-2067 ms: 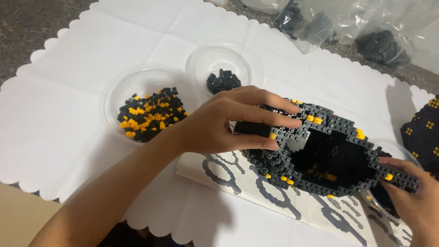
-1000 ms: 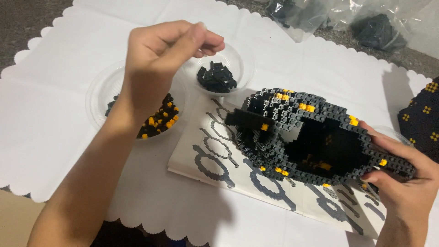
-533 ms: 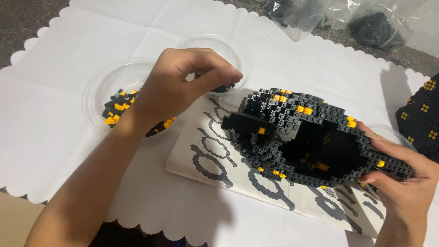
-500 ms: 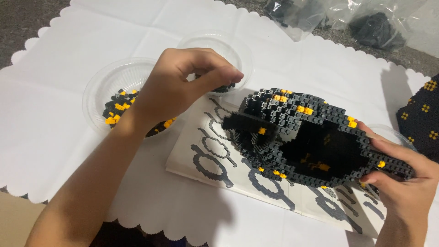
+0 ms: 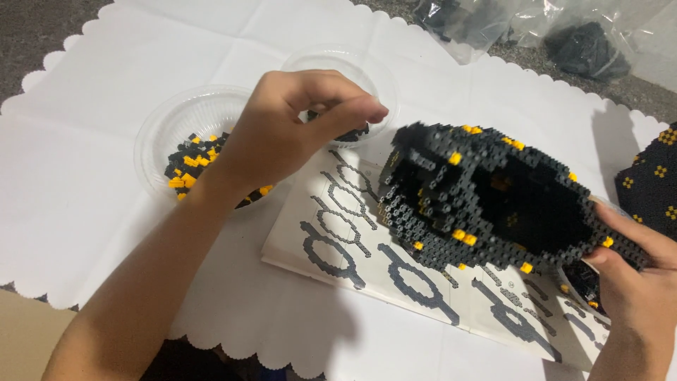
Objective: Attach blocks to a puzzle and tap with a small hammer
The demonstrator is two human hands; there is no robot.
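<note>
A large hollow black brick model (image 5: 493, 197) with scattered orange bricks sits tilted over an open instruction booklet (image 5: 367, 261). My right hand (image 5: 635, 282) grips the model's right end and holds it up. My left hand (image 5: 289, 130) hovers just left of the model, over a small clear bowl (image 5: 374, 77) of black bricks, with thumb and fingers pinched together; whether a brick sits between them is hidden.
A larger clear bowl (image 5: 159, 134) of black and orange bricks lies at the left on the white scalloped cloth (image 5: 84, 183). Clear bags of dark bricks (image 5: 585, 46) lie at the back. Another black and orange brick piece (image 5: 656, 187) is at the right edge.
My left hand has come down from the raised position to the small bowl's rim. The model has been tilted up more, its opening turned toward me.
</note>
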